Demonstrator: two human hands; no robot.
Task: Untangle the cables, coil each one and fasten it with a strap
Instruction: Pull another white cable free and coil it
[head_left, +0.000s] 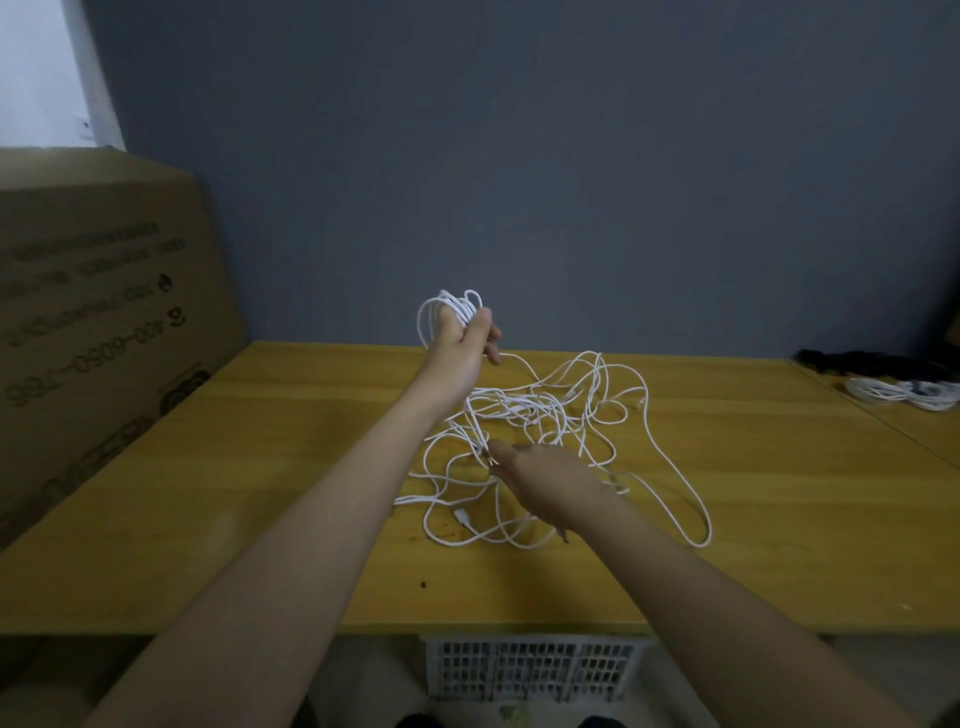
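A tangle of thin white cables (550, 415) lies spread over the middle of the wooden table (260, 467). My left hand (462, 348) is raised above the table's far side and grips a small coil of white cable (447, 309), from which a strand runs down into the tangle. Lower down, my right hand (540, 483) reaches into the near side of the heap and its fingertips pinch a strand at about the heap's left middle. A white connector (461, 517) lies on the table near the front loops.
A large cardboard box (93, 332) stands along the table's left side. At the far right lie coiled white cables (893, 392) and a dark bundle (872, 361). A white plastic crate (530, 670) sits below the table's front edge. A grey wall rises behind.
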